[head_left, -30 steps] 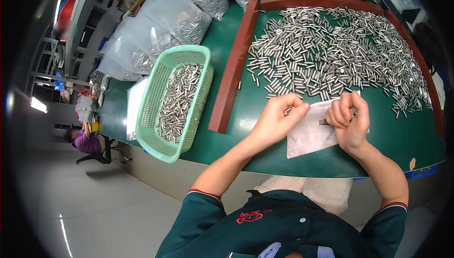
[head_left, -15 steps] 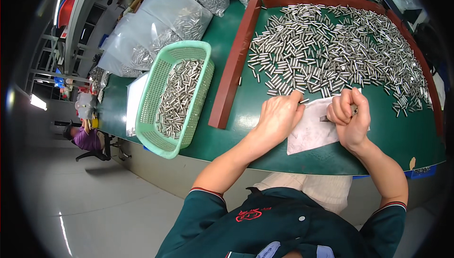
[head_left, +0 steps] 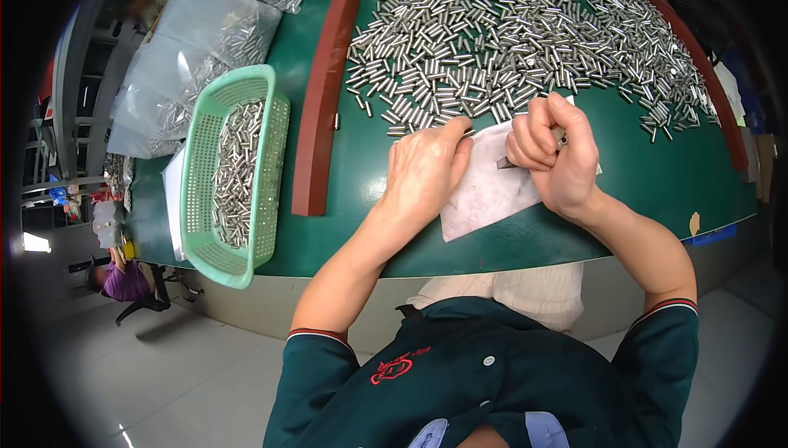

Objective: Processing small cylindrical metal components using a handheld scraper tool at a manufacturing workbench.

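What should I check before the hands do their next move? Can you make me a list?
1. Left hand near the metal pins: ok, its fingertips are by the near edge of the pile.
2. Left hand gripping a pin firmly: cannot tell, the fingers hide it.
3. Right hand closed on something: ok, a dark grey piece pokes out.
4. Pale cloth on the green table: ok, it lies below the hands.
5. Every loose pin in the pile: not ok, a single pin lies apart, beside the red bar.
6. Green basket standing upright: ok, with pins inside.
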A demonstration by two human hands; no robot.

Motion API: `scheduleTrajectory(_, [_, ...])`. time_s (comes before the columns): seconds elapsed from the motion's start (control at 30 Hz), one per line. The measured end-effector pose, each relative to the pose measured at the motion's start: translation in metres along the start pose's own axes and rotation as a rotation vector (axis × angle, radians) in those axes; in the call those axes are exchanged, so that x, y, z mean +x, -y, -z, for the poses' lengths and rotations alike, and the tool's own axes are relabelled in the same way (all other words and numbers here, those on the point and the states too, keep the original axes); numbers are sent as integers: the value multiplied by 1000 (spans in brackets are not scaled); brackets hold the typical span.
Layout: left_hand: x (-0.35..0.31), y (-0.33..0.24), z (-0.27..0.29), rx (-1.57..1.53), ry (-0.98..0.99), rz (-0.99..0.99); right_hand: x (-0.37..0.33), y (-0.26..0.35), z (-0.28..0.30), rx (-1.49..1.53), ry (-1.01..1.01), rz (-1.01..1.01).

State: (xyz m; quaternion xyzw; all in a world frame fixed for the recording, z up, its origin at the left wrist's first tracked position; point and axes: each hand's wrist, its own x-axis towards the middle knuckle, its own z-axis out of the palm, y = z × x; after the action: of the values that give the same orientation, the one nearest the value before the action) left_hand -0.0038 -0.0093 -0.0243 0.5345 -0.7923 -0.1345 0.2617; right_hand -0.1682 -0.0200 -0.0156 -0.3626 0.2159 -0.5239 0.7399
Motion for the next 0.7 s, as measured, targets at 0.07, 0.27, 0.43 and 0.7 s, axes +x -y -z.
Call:
scheduleTrajectory(0.07, [1, -3, -1, 12, -10, -26, -1, 1, 0, 1, -7, 7])
scheduleTrajectory(0.27, [1, -1, -3, 49, -59, -98, 0, 3, -2, -48, -23, -33])
scheduleTrajectory(0.43, [-2, -8, -4, -231, -58, -99, 1, 3, -1, -41, -35, -42])
scheduleTrajectory(0.7, [-5, -3, 2, -106, 2, -142, 1, 4, -2, -25, -51, -40])
